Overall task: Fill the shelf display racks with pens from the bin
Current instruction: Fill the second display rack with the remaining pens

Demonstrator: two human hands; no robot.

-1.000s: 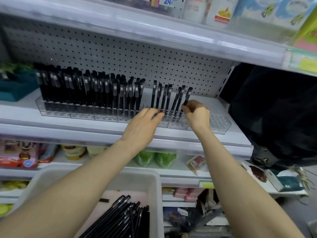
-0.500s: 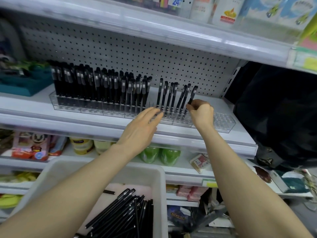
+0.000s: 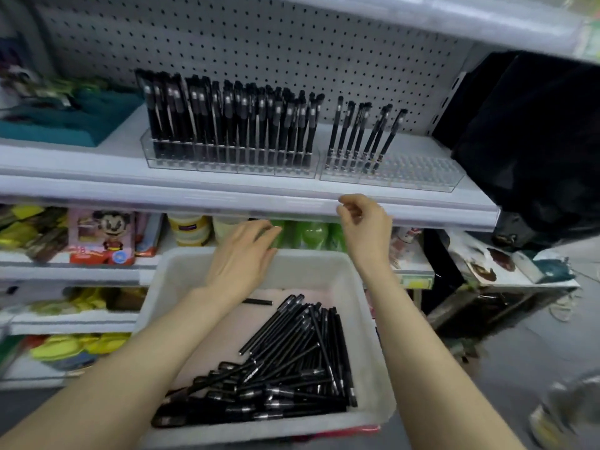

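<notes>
Two clear display racks stand side by side on the white shelf. The left rack (image 3: 168, 155) is packed with upright black pens (image 3: 227, 121). The right rack (image 3: 418, 172) holds several black pens (image 3: 360, 134) at its left end, and its right part has bare holes. Below, a white bin (image 3: 328, 264) holds a heap of black pens (image 3: 292, 368). My left hand (image 3: 242, 254) hovers over the bin's far rim, fingers apart, holding nothing. My right hand (image 3: 363, 225) hangs just below the shelf's front edge, fingers loosely curled, with nothing in it.
The shelf's front lip (image 3: 194, 196) juts out above the bin. Green bottles (image 3: 311, 235) and jars (image 3: 190, 228) sit on the lower shelf behind the bin. A teal tray (image 3: 65, 121) lies left of the racks. A black bag (image 3: 532, 141) hangs at the right.
Both hands have dropped from the right rack down to below the shelf edge, above the bin. The pen my right hand held now stands in the rack. The view has tilted downward.
</notes>
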